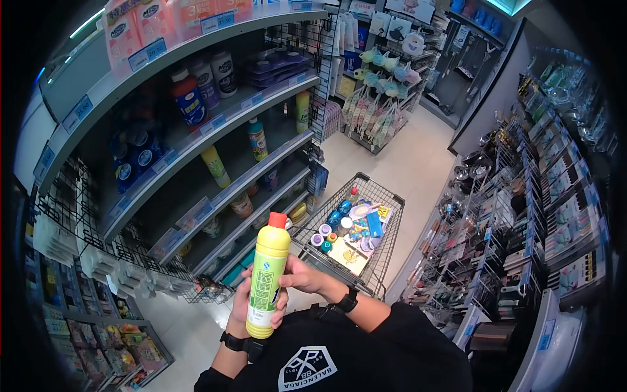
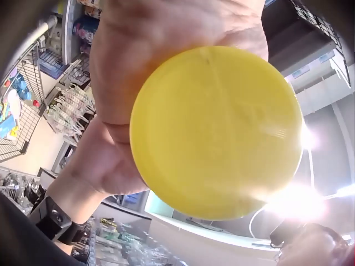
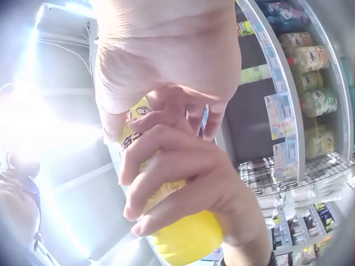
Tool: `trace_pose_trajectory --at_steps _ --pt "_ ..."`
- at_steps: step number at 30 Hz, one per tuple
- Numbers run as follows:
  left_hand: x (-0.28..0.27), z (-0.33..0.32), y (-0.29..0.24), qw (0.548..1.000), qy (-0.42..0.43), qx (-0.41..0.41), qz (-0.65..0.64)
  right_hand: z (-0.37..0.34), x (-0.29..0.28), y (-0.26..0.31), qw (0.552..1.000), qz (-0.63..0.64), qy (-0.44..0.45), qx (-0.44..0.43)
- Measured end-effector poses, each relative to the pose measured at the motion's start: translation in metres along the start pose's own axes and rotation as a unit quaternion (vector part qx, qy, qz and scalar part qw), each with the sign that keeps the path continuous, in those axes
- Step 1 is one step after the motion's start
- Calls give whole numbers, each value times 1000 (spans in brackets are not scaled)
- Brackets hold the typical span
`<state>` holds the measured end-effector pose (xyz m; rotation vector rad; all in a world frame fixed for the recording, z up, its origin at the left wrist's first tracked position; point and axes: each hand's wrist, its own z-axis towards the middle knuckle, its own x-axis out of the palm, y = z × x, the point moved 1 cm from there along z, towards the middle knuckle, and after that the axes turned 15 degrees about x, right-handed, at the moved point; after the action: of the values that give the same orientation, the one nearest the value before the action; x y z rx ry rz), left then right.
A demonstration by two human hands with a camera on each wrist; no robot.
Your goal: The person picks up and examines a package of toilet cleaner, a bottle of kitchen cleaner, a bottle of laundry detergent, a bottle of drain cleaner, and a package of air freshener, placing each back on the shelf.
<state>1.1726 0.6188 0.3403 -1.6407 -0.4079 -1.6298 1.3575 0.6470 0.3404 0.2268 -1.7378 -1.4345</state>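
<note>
A yellow plastic bottle with a red cap stands nearly upright before my chest, its printed green label facing me. My left hand grips its lower part from behind, fingers wrapped round to the right side. In the right wrist view those curled left fingers cross the bottle's other face. Higher up, my right hand holds the bottle's right side, with the thumb in front and the other fingers partly hidden behind it. The round yellow base fills much of the left wrist view.
A wire shopping cart with bottles and packets stands ahead. Left of me are curved grey shelves holding several bottles, including a similar yellow one. Racks of hanging goods line the right, and tiled floor runs between.
</note>
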Motion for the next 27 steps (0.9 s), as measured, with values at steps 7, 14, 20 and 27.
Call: trace_pose_trajectory --at_steps 7,14,20,27 --pt "12 14 -20 919 -82 108 371 26 24 34 951 -61 -292 -81" --pt "24 12 -40 755 -133 130 629 52 33 22 934 -40 -349 -66" --pt "2 -1 -74 452 -137 264 841 64 53 18 934 -156 -284 -148" --pt "0 -8 -122 371 -63 391 840 84 69 25 774 -547 -179 -263"
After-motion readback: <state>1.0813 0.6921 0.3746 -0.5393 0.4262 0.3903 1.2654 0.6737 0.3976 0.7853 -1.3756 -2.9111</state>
